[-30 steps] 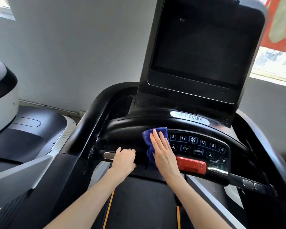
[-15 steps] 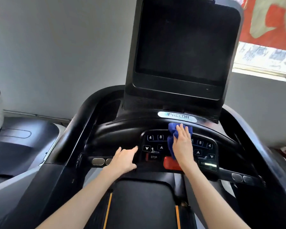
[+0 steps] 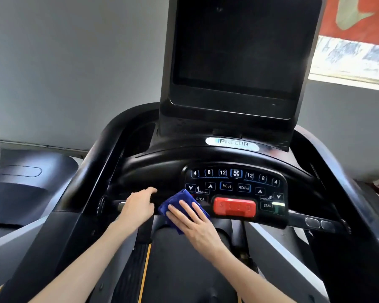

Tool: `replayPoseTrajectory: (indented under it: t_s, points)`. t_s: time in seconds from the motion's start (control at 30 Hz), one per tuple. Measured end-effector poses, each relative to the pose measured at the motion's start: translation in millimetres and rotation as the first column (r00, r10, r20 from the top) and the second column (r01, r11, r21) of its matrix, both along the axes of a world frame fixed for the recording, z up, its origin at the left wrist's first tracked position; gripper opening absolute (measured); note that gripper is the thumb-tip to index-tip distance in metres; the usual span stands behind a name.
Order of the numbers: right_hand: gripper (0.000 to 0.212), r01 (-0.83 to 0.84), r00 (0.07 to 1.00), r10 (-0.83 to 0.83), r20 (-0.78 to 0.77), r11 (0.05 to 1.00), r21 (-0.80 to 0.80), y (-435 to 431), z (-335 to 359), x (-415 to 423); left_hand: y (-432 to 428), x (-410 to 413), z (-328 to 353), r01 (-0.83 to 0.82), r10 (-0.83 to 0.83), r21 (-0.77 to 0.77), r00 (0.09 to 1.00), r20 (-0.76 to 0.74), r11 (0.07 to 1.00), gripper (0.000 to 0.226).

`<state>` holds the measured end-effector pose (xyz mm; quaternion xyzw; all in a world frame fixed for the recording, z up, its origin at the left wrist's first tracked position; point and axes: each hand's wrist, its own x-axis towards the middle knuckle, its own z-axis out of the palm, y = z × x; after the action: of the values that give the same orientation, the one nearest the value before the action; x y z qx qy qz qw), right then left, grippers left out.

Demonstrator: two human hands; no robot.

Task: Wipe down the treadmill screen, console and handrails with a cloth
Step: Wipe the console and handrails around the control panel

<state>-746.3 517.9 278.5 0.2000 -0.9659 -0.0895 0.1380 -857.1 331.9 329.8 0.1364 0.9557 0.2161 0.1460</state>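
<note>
Room: plain grey wall (image 3: 64,62) behind; window (image 3: 350,60) at upper right with a red banner (image 3: 359,16) above it; part of a neighbouring machine (image 3: 20,182) in black and white at far left. Main item: treadmill, black, seen from the user's position. Screen (image 3: 239,47): tall, dark, unlit, standing upright above the console (image 3: 158,167). Brand badge (image 3: 232,143): pale oval just below the screen. Keypad (image 3: 234,182): lit keys marked 4, 8, 12 on either side of a fan key, then arrows, MODE, PROGRAM, STOP and START. Red stop tab (image 3: 234,207): bottom centre of the keypad. Handrails: left handrail (image 3: 101,154) and right handrail (image 3: 337,171) curve back on either side of the console; two metal grip sensors (image 3: 317,223) sit on the front bar at right. Belt (image 3: 179,270): black, between both forearms, with a yellow stripe along its left edge. Cloth (image 3: 179,201): blue, bunched, lying at the console's lower left edge, touching the STOP key and just beside the red tab. Right hand (image 3: 193,224): laid flat on the cloth, fingers straight and slightly apart, pressing it to the console. Left hand (image 3: 138,206): resting on the left end of the front bar, beside the cloth, one finger stretched forward onto the console; whether the other fingers wrap the bar cannot be told.
</note>
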Motion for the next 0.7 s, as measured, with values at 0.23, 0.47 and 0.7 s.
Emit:
replayPoseTrajectory:
  t_s: [0.23,0.47,0.7]
  points:
    - [0.059,-0.039,0.999,0.038,0.019,0.996,0.085,68,7,33,25,12,3,0.033,-0.037,0.057,0.997,0.07,0.998,0.054]
    - [0.053,-0.077,0.997,0.074,0.029,0.992,0.103,10,12,14,46,25,17,0.063,-0.064,-0.026,0.997,-0.037,0.998,0.056]
    - [0.048,-0.147,0.989,0.124,0.086,0.926,0.348,79,21,32,43,30,25,0.068,-0.072,0.089,0.996,0.05,0.994,0.055]
